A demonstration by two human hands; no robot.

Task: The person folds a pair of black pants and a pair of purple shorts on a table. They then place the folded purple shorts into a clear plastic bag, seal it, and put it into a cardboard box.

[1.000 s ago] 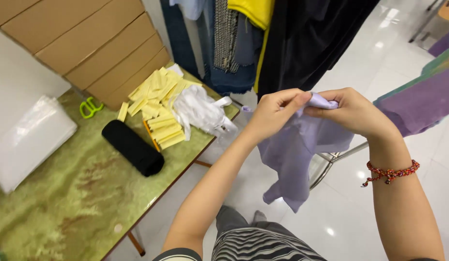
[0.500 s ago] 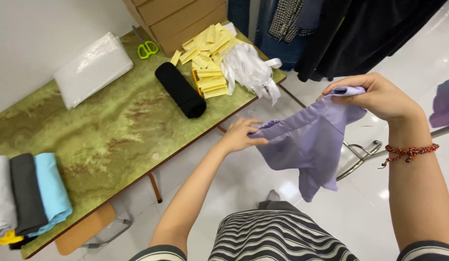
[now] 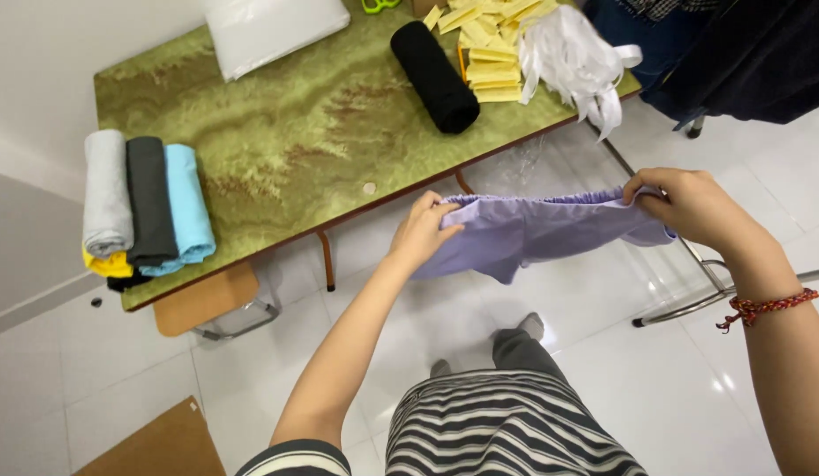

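A light purple garment (image 3: 533, 231) with a gathered elastic edge hangs stretched between both hands, in front of the green marbled table (image 3: 295, 132). My left hand (image 3: 420, 231) pinches its left end near the table's front edge. My right hand (image 3: 687, 207), with a red beaded bracelet at the wrist, grips the right end. The cloth sags below the stretched edge over the white floor.
On the table lie rolled grey, black and light blue cloths (image 3: 145, 203) at the left, a black roll (image 3: 434, 75), yellow tags (image 3: 484, 48), white ribbons (image 3: 573, 57) and a white bag (image 3: 273, 31). Dark clothes (image 3: 744, 53) hang at the right. A wooden stool (image 3: 207, 304) stands under the table.
My hands have moved apart and pulled the purple garment out flat along its elastic edge. The view has tilted down and left, showing the rolled cloths.
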